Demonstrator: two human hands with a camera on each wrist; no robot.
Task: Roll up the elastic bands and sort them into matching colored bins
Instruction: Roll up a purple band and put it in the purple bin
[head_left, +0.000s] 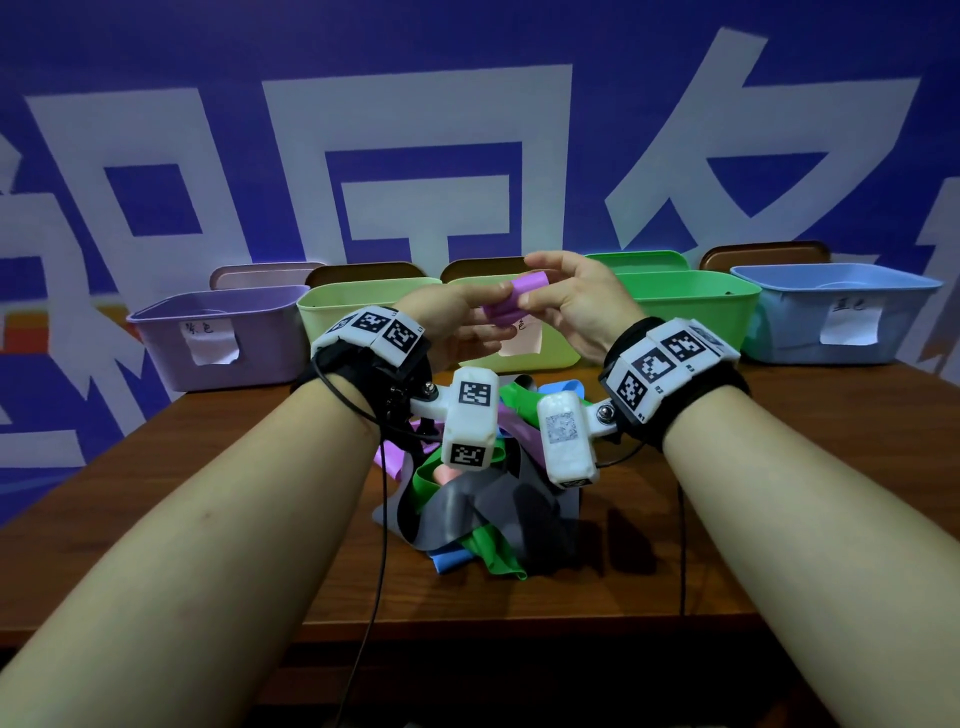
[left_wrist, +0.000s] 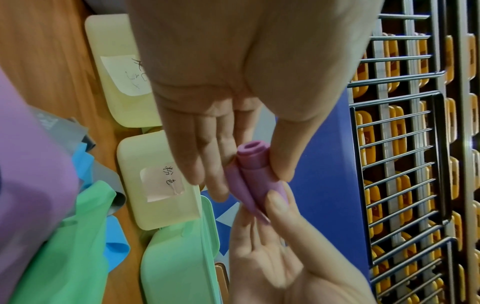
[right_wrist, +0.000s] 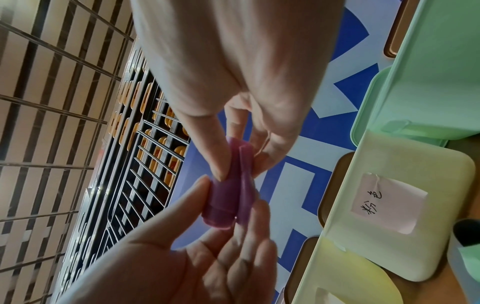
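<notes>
A purple elastic band (head_left: 514, 301), nearly all wound into a short roll with a loose flap along its side, is held in the air between both hands. My left hand (head_left: 491, 312) pinches its left end between thumb and fingers, as the left wrist view shows (left_wrist: 241, 172). My right hand (head_left: 532, 280) pinches the other end with thumb and fingertips (right_wrist: 241, 164). The roll (left_wrist: 255, 176) (right_wrist: 228, 197) hangs in front of the bin row. The purple bin (head_left: 218, 338) stands at the far left.
A tangled pile of green, grey, blue and purple bands (head_left: 483, 499) lies on the wooden table below my wrists. Behind it stand two pale yellow-green bins (head_left: 363, 306) (head_left: 550, 358), a green bin (head_left: 691, 306) and a blue bin (head_left: 831, 312). Cables hang from both wrists.
</notes>
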